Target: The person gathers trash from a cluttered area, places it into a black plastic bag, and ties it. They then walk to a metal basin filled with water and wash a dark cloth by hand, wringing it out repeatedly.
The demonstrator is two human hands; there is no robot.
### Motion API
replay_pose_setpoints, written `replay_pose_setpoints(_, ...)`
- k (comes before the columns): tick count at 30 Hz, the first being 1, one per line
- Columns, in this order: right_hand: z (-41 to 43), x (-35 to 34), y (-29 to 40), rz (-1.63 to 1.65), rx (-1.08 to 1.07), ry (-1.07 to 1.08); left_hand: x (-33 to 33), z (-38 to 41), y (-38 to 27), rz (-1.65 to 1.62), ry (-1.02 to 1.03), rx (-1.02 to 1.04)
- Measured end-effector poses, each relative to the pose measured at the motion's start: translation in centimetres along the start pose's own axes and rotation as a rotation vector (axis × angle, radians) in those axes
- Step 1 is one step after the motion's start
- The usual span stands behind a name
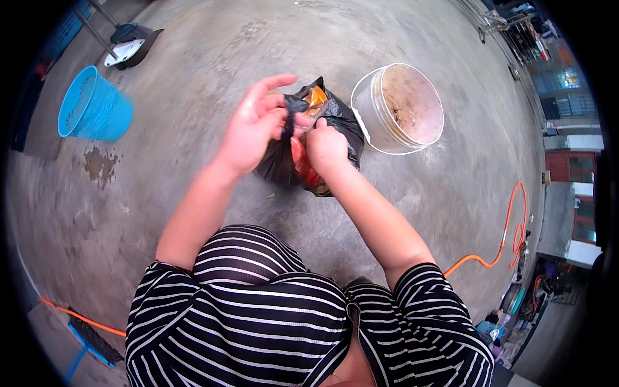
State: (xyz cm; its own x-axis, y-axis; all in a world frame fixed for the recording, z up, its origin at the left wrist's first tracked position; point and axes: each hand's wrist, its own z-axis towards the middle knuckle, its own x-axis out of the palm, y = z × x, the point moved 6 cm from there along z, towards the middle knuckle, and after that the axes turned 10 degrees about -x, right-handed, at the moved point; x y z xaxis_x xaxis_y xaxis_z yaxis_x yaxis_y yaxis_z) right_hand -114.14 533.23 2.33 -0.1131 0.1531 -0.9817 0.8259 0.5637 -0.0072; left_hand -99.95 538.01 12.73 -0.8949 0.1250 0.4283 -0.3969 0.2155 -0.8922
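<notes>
A full black plastic bag (pixel 346 130) rests on the concrete floor in front of me. An orange-and-clear wrapper (pixel 317 99) and something red (pixel 303 162) show at its opening. My left hand (pixel 261 118) pinches a twisted strip of the black plastic between thumb and fingers, at the bag's left side. My right hand (pixel 328 145) is curled over the top of the bag, gripping its gathered plastic; the fingertips are partly hidden. The two hands are close together, and the left one is slightly blurred.
A white plastic bucket (pixel 387 116) with a wire handle and dirty inside stands right of the bag. A blue basket (pixel 94 109) and a dustpan (pixel 126 51) are at the left. An orange hose (pixel 483 261) runs along the right. A blue-edged broom (pixel 92 343) lies lower left.
</notes>
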Motion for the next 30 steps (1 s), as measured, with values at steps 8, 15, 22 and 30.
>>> replay_pose_setpoints(8,-2.1,0.8,-1.1,0.431,0.088,0.007,1.7,4.2,9.0,0.198,0.092,0.101)
replay_pose_setpoints(15,-8.9,-5.3,-8.9,1.175,0.391,-0.143,-0.5,4.7,9.2,0.285,-0.17,0.066)
replay_pose_setpoints(22,-10.7,-7.6,-7.7,1.914,0.066,0.047,-0.5,5.1,9.5,0.403,-0.159,0.09)
replay_pose_setpoints(30,-4.0,-11.1,-0.4,1.534,0.091,0.057,2.2,1.6,2.5,0.225,0.03,0.319)
